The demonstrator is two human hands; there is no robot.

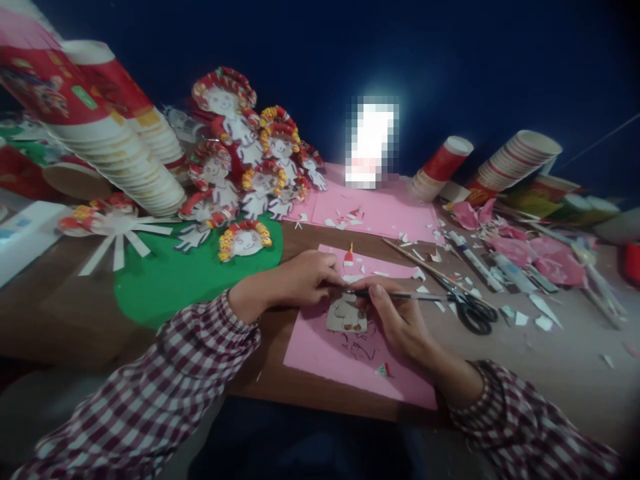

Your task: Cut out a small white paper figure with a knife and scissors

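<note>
My right hand [400, 317] is closed round a slim black pen [395, 295], which lies almost level with its tip pointing left. Under the tip sits a small pale piece of card [345, 315] with a figure drawn on it and reddish spots near its lower edge. My left hand [313, 277] has its fingers curled and pressed together at the card's upper edge, close to the pen tip. Beneath both hands lies a pink sheet [320, 347] with dark pen marks. A small red and yellow scrap [349, 255] rests just beyond my fingers.
Black-handled scissors [475, 313] and a thin stick [415, 257] lie to the right among paper scraps. Several paper dolls [245, 243] stand or lie around a green sheet [165, 287]. Stacked paper cups [135, 153] lean at left, more [520, 163] at right. A bright blurred rectangle [373, 143] stands behind.
</note>
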